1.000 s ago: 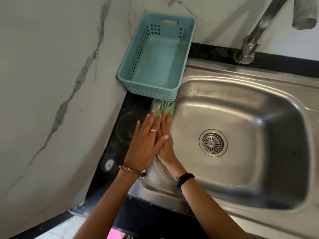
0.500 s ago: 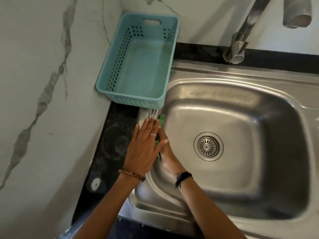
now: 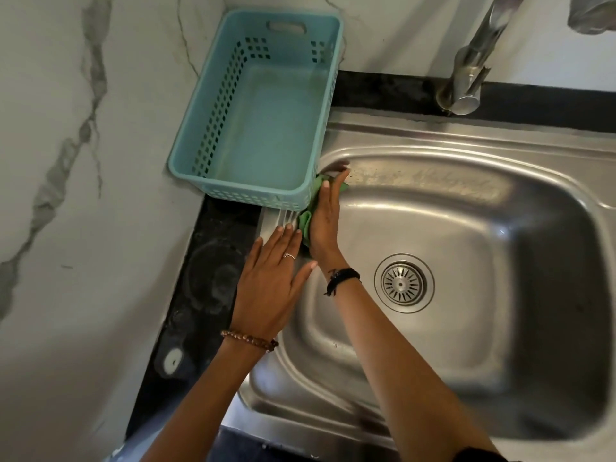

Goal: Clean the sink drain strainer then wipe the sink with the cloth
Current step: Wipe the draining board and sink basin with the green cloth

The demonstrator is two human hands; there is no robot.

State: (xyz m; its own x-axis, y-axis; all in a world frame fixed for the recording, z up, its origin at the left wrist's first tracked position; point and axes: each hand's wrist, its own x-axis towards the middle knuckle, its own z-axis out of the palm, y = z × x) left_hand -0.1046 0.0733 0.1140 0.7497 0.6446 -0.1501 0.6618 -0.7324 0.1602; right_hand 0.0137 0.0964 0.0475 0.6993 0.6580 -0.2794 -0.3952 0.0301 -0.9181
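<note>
The steel sink fills the right of the view, with the round drain strainer seated in its floor. My right hand presses a green cloth flat against the sink's upper left inner wall, fingers reaching toward the far corner. Most of the cloth is hidden under that hand. My left hand lies flat, fingers spread, on the sink's left rim beside it, holding nothing.
A teal plastic basket stands on the ribbed ledge at the sink's far left corner, touching the marble wall. The tap rises behind the sink. Black counter runs along the left.
My right hand has slid the cloth farther up the sink's left wall toward the far corner, out from beside the left hand. The left hand stays on the rim.
</note>
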